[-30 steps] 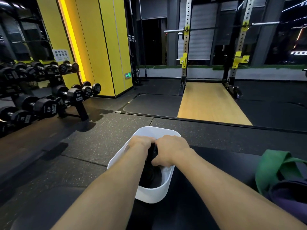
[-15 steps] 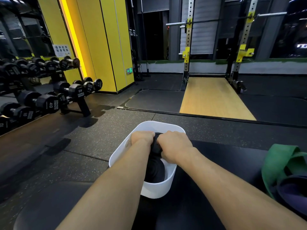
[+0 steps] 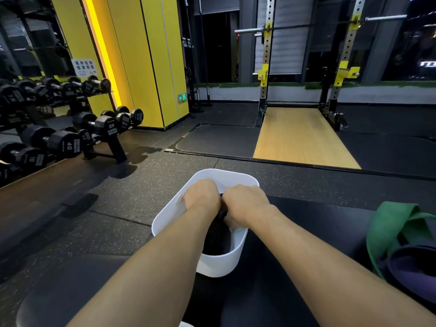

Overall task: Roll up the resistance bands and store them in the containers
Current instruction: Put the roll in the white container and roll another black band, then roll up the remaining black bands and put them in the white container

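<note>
1. Speckled rubber flooring [image 3: 118, 204] is spreading around a smooth, white, round-cornered plastic tub [image 3: 219, 264].
2. Coiled black band [image 3: 217, 236] is sitting inside the tub.
3. Left hand [image 3: 201, 195] and right hand [image 3: 245, 204], both fisted, are gripping the coil's top.
4. Flat green band [image 3: 389, 223] is lying crumpled well right.
</note>
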Demonstrator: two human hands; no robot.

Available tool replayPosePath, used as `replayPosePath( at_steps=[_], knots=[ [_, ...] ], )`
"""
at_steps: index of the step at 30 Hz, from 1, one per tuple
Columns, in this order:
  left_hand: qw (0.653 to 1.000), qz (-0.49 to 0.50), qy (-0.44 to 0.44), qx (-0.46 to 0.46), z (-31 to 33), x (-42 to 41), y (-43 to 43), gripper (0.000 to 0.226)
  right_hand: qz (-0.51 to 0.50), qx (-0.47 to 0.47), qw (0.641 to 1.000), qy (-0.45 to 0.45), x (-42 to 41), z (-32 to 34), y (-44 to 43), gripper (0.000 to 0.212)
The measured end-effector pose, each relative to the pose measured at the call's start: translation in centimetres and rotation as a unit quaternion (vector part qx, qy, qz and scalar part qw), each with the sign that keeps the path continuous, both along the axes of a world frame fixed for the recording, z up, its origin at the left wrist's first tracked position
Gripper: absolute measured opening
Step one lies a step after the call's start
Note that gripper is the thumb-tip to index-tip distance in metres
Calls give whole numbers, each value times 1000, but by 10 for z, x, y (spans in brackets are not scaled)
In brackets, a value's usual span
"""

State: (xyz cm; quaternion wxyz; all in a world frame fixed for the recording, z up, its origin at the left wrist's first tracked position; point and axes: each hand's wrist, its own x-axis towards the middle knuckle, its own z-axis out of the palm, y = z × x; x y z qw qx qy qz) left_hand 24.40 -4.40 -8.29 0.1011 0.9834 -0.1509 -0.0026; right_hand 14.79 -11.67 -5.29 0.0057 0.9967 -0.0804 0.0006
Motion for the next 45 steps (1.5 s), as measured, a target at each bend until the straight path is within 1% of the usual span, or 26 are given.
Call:
replayPosePath(
  at_steps=[3, 5, 6, 8, 10, 11, 12, 14, 15, 17, 18, 19, 21, 23, 28, 33, 34, 37, 38, 40, 42, 45],
  knots=[
    [999, -30, 3, 28, 2, 2, 1, 30, -9, 29, 999, 13, 2, 1, -3, 25],
    [999, -40, -3, 32, 2, 3, 4, 29, -11, 42, 999, 21, 3, 2, -3, 18],
    [998, -45, -3, 32, 1, 5, 5, 26, -11, 44, 999, 19, 3, 3, -3, 12],
    [998, -56, 10, 36, 2, 8, 7, 18, -9, 44, 999, 12, 2, 3, -3, 13],
    [994, -76, 31, 66, 3, 8, 9, 4, 0, 30, 1000, 4, -1, 2, -4, 11],
    [993, -87, 36, 75, 3, 8, 10, 1, 2, 25, 1000, 0, -2, 1, -4, 10],
    [992, -93, 36, 75, 4, 7, 10, 3, 1, 26, 1000, -5, -4, 1, -4, 10],
    [993, -86, 35, 66, 5, 5, 12, 14, -3, 37, 999, -12, -5, 1, -4, 10],
    [994, -84, 30, 58, 8, 3, 14, 15, -7, 46, 999, -15, -6, 2, -4, 12],
    [996, -79, 24, 34, 11, 2, 18, 8, -21, 71, 997, -15, -9, 6, -2, 20],
    [997, -70, 27, 18, 13, 2, 19, 11, -26, 85, 996, -16, -11, 9, 0, 22],
    [997, -66, 27, 8, 15, 1, 21, 12, -31, 99, 995, -15, -13, 11, 1, 23],
    [998, -64, 20, -7, 21, -5, 25, 4, -34, 117, 992, -14, -18, 14, 2, 23],
    [997, -69, 13, -25, 29, -16, 30, 8, -31, 121, 992, -17, -27, 21, 4, 23],
    [992, -93, 15, -83, 48, -56, 40, 18, -38, 112, 992, -36, -73, 45, 11, 25],
    [983, -133, 39, -118, 70, -107, 48, 17, -64, 118, 989, -59, -129, 59, 16, 37],
    [983, -137, 37, -119, 76, -119, 50, 18, -70, 119, 988, -64, -141, 62, 16, 36],
    [982, -156, 14, -104, 86, -159, 55, 20, -96, 121, 985, -76, -181, 68, 14, 22],
    [981, -167, 4, -96, 87, -174, 54, 20, -106, 122, 984, -81, -196, 69, 12, 20],
    [976, -195, -9, -97, 88, -203, 53, 24, -119, 121, 982, -89, -227, 70, 8, 27],
    [970, -218, -1, -109, 86, -232, 49, 29, -131, 122, 980, -87, -257, 69, 3, 37],
    [960, -253, 20, -116, 82, -273, 38, 37, -150, 124, 977, -90, -299, 65, -7, 42]
  ],
)
